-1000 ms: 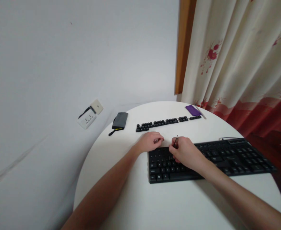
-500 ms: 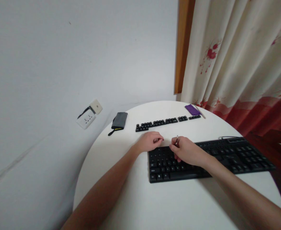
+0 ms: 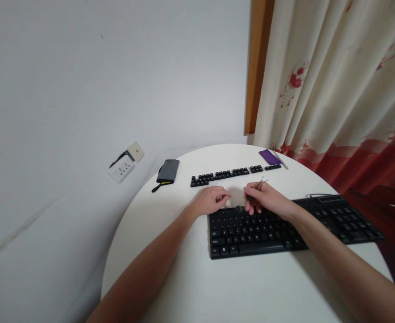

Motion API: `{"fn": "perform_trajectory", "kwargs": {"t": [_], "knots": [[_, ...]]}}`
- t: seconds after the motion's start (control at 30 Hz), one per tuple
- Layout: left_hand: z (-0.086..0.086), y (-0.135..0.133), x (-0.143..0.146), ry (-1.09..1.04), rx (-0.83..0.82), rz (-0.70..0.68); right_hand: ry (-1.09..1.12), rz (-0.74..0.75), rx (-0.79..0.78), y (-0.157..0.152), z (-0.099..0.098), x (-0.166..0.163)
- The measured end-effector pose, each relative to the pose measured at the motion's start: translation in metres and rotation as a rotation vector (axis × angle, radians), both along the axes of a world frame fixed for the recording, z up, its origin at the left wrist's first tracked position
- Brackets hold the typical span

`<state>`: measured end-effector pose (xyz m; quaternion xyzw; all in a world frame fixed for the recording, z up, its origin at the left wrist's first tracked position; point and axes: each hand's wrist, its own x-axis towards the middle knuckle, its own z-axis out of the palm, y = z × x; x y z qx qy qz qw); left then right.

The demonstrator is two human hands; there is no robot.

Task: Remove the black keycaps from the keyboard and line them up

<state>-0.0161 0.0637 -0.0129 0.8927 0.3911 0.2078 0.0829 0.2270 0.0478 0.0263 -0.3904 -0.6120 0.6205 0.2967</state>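
Note:
A black keyboard lies on the white round table, with bare spots in its upper left rows. My right hand is closed around a thin wire keycap puller above those rows. The puller's ends stick out over the hand; a small dark piece, probably a keycap, shows by its lower end. My left hand rests at the keyboard's upper left corner with thumb and fingers curled together. Whatever they hold, if anything, is hidden.
Rows of loose black keycaps lie beyond the keyboard. A grey pouch is at the table's left, and a purple cloth beside a thin stick at the far right. The wall borders the table's left side.
My right hand has risen from the keys and tilted, bringing the keycap puller with it; more of the puller's wire shows. My left hand has stayed nearly still.

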Motion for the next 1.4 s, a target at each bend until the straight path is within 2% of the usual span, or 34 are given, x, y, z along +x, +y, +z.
{"fn": "perform_trajectory", "kwargs": {"t": [0.1,0.2,0.37,0.53,0.73,0.93,1.07,1.23,1.4], "knots": [[0.0,0.001,0.002,-0.103,0.064,0.082,0.148,-0.28,0.159,0.004,-0.006,-0.009],[0.002,0.001,0.005,-0.178,0.153,0.111,0.179,-0.401,0.279,0.005,-0.019,-0.018],[0.005,-0.001,0.011,-0.166,0.317,0.039,0.161,-0.395,0.335,0.003,-0.035,-0.026],[0.004,-0.004,0.013,-0.106,0.377,0.046,0.14,-0.403,0.377,0.002,-0.041,-0.029],[0.006,-0.005,0.014,-0.077,0.333,0.0,0.081,-0.419,0.381,0.001,-0.042,-0.031],[0.008,-0.004,0.013,-0.15,0.236,-0.074,0.043,-0.407,0.41,-0.002,-0.042,-0.031],[0.006,-0.002,0.013,-0.229,0.241,-0.103,0.047,-0.439,0.405,0.001,-0.045,-0.031],[0.002,0.005,0.004,-0.33,0.285,-0.06,0.073,-0.509,0.349,0.007,-0.049,-0.03],[-0.001,0.017,-0.014,-0.302,0.269,0.151,0.09,-0.504,0.341,0.008,-0.048,-0.03]]}}
